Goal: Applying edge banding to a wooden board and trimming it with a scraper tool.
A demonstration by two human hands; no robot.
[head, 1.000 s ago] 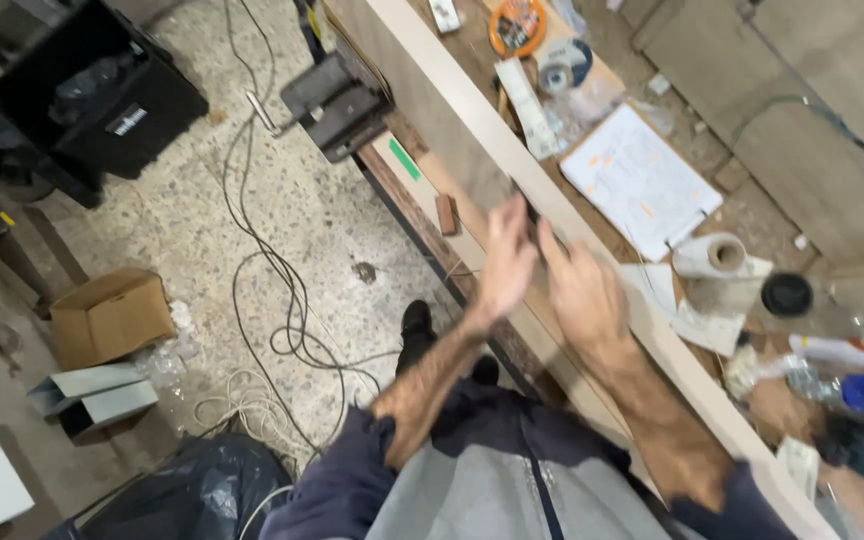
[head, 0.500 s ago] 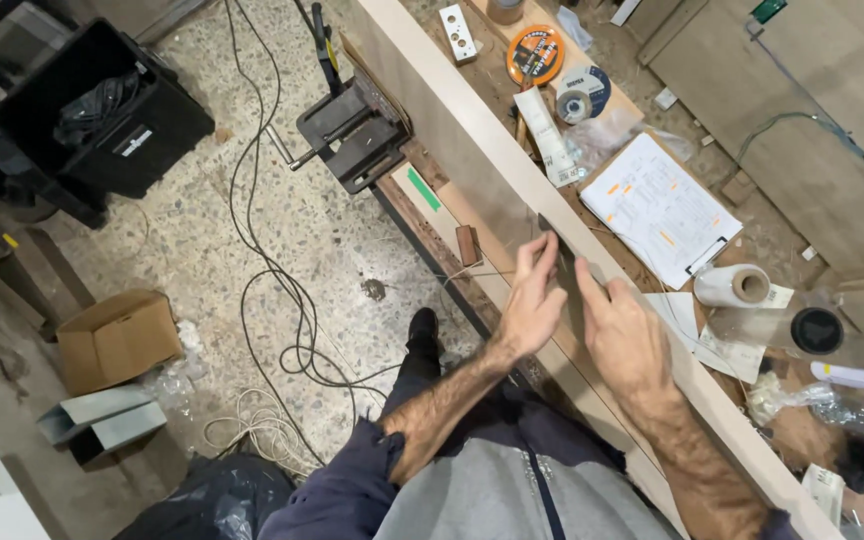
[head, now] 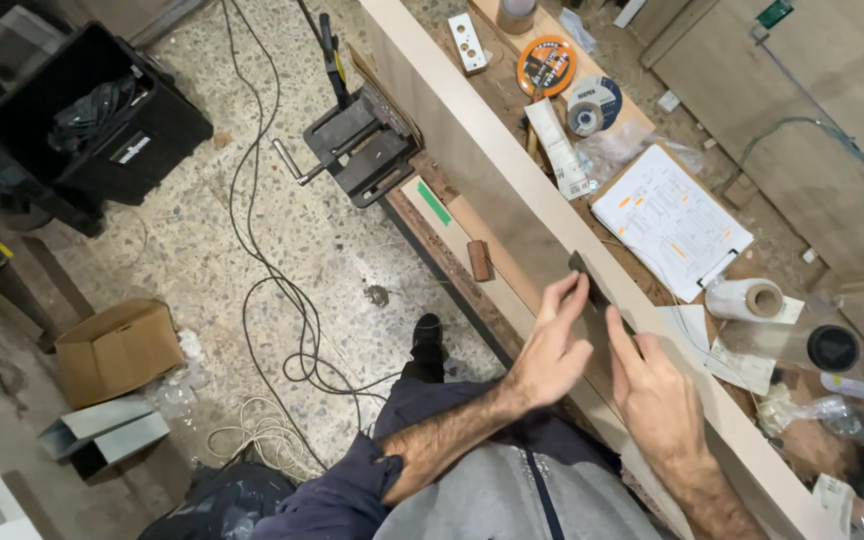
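A long pale wooden board (head: 482, 150) stands on edge along the workbench, running from top centre to bottom right. A small dark piece (head: 584, 275) sits on its upper edge. My left hand (head: 550, 352) lies flat against the board's near face, its fingertips reaching up to the dark piece. My right hand (head: 654, 392) rests on the board's top edge just right of that, index finger pointing toward the same piece. Neither hand closes around anything.
A black bench vise (head: 357, 150) is fixed at the bench edge. A clipboard with papers (head: 672, 220), a tape roll (head: 752, 298) and cutting discs (head: 547, 65) lie on the bench. Cables (head: 262, 250), a cardboard box (head: 117, 350) and a black crate (head: 102, 120) sit on the floor.
The view has shifted. Both hands stay on the board by the dark piece, with the fingers now a little lower and more spread, so the piece shows.
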